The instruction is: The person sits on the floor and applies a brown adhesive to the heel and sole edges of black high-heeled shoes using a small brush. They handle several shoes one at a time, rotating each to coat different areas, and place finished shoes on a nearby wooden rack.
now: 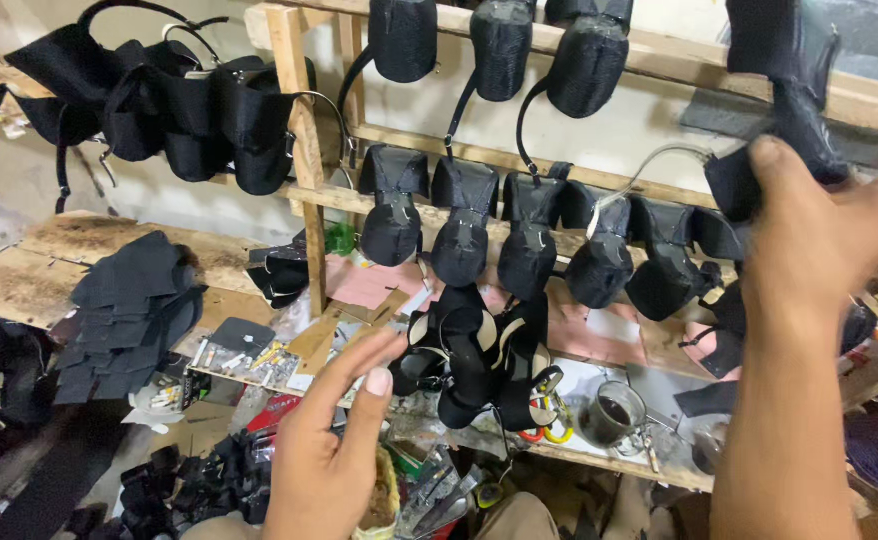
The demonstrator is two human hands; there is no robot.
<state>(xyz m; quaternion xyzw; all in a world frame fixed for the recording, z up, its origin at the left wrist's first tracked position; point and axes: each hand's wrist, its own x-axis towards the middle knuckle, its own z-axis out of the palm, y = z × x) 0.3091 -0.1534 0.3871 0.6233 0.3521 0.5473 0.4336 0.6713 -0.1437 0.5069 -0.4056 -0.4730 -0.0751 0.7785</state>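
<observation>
Fingers of the right hand [819, 240] close their grip on a black shoe upper [789, 130] raised level with the wooden rack [304, 190], where others hang below it, while the left hand [329, 450] hovers open, holding nothing, lower down over the cluttered surface [19, 280].

matt black cloth shoe uppers [462, 225], rough wooden rack [297, 150].
</observation>
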